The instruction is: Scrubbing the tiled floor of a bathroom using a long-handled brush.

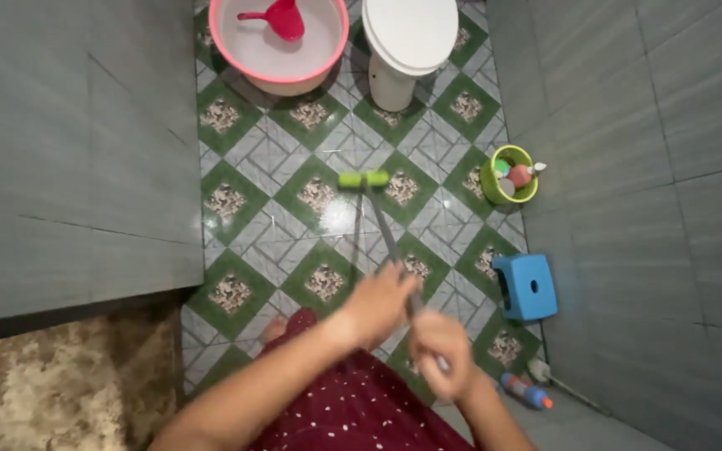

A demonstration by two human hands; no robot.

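Head view, bathroom, read left to right. At far left a brown mat (60, 384) lies beyond a grey tiled wall (68, 159). On the green-and-white tiled floor (277, 225), top left of centre, stands a pink basin (236, 52) holding water and a red dipper (282, 18); beside it is a white toilet (407, 42) with its lid down.

The left hand (382, 302) is closed around the grey handle of a long-handled floor brush (363, 179); the right hand (443, 351), blurred, is closed on the same handle lower down, nearer the body. The handle's long axis runs from the hands up and slightly leftward, away from the person, ending in the green head, which rests on the floor ahead. The left hand is the nearer to that head.

At right, a green pail (495, 185) holds bottles; a blue stool (526, 286) and a blue bottle (525, 390) lie by the right wall.
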